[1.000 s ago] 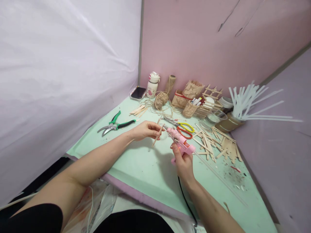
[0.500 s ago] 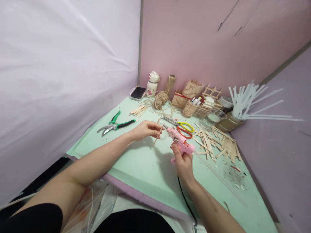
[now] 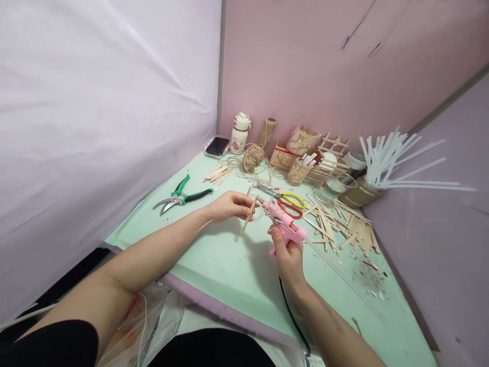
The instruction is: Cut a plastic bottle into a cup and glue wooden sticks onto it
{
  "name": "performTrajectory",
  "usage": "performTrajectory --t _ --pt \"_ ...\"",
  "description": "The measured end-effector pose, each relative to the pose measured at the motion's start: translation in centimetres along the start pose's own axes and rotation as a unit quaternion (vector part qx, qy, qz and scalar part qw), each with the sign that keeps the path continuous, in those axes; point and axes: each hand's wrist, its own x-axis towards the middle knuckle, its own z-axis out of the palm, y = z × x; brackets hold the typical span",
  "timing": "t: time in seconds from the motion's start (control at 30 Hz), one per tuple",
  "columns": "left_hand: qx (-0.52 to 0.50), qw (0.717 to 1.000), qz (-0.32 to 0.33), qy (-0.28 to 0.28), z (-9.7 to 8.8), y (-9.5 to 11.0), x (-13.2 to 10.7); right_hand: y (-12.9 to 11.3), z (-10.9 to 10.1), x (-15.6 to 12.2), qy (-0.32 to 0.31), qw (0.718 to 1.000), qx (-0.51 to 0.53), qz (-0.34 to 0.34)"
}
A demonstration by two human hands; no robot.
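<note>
My left hand is closed, pinching thin wooden craft sticks above the table. How many sticks it holds is hard to make out. My right hand is wrapped round the handle of a pink hot glue gun, whose metal nozzle points left at the sticks, very near or touching them. A long clear glue stick trails from the gun's rear, and a black cord runs down from its grip. Just beyond the gun lie scissors with yellow and red handles.
Green-handled pruning shears lie left. Along the back stand a phone, a bottle, twine, stick-covered boxes and a clear cup. At right are loose craft sticks and a holder of white glue sticks.
The sticks in my left hand have turned slightly, and its fingers have shifted a little. My right hand and the glue gun stay almost where they were.
</note>
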Motion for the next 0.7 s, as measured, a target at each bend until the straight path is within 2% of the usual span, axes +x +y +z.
performTrajectory --t 0.3,0.7 --pt "-0.021 0.999 -0.029 -0.017 0.15 0.29 -0.19 0.29 -0.16 -0.11 -0.005 1.0 0.015 -0.006" --pt "-0.034 0.999 -0.029 -0.023 0.06 0.19 -0.23 0.2 -0.05 -0.06 -0.011 1.0 0.023 -0.009"
